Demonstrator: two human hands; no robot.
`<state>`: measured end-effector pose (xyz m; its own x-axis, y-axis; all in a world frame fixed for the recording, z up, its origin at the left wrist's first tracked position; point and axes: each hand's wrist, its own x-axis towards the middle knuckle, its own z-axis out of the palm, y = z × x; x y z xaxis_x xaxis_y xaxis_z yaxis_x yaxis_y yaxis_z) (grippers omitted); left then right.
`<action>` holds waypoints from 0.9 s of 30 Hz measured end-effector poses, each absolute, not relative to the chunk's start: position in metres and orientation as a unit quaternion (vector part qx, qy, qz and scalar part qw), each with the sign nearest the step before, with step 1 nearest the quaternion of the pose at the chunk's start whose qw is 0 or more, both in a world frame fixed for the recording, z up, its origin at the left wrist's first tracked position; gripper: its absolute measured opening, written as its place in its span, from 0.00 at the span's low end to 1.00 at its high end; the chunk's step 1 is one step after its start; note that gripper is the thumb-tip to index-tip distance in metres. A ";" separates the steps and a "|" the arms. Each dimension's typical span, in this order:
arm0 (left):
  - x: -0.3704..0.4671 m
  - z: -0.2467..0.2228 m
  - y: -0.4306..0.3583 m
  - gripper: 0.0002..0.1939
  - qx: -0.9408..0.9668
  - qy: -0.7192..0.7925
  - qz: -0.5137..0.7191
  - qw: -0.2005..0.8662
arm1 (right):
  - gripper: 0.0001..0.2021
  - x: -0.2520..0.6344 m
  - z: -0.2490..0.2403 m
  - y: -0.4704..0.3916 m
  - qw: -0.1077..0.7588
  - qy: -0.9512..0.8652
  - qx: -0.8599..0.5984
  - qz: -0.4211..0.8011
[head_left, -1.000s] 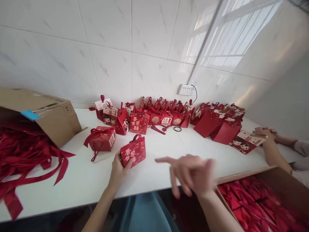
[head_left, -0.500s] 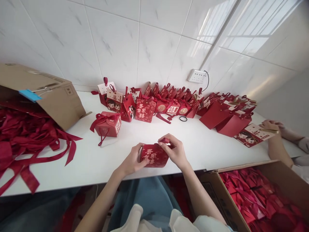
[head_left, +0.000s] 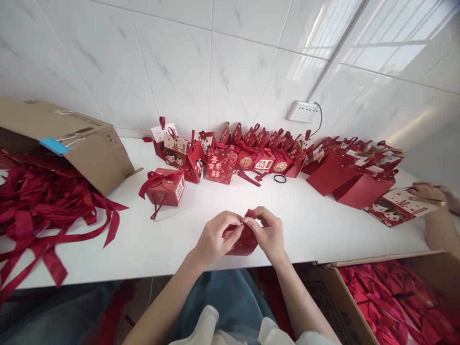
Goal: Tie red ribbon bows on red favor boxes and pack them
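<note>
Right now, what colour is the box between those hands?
The box is red, best seen in the head view.

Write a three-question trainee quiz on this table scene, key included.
1. True or false: the left hand is buried in loose ribbons, away from the red box nearest the front edge.
2. What lies on the table in front of the row of boxes? A: a spoon; B: a black ring; C: a mug.
3. Fill in: the clip on the left-hand carton is ____.

Key: 1 false, fingers at the box's top; 2 B; 3 blue.
</note>
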<state>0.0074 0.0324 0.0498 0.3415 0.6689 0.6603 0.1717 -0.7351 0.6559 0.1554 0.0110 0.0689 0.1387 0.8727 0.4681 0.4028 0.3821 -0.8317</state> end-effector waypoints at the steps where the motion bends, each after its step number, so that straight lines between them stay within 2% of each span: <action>1: 0.007 0.052 0.032 0.04 0.797 0.253 0.500 0.225 | 0.10 0.155 0.067 0.011 0.556 -0.622 -0.518 0.190; 5: 0.004 0.058 0.033 0.09 0.825 0.225 0.483 0.187 | 0.06 0.161 0.059 0.005 0.572 -0.644 -0.485 0.154; 13: 0.002 0.054 0.033 0.15 0.785 0.229 0.525 0.236 | 0.15 0.168 0.050 -0.012 0.500 -0.745 -0.435 0.080; 27: 0.003 0.051 0.032 0.16 0.784 0.250 0.519 0.232 | 0.08 0.158 0.041 -0.004 0.547 -0.702 -0.452 0.062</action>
<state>0.0031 0.0323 0.0513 0.3355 0.6333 0.6975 0.1519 -0.7670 0.6234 0.1580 -0.0044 0.0406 0.0068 0.7022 0.7119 0.5655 0.5845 -0.5820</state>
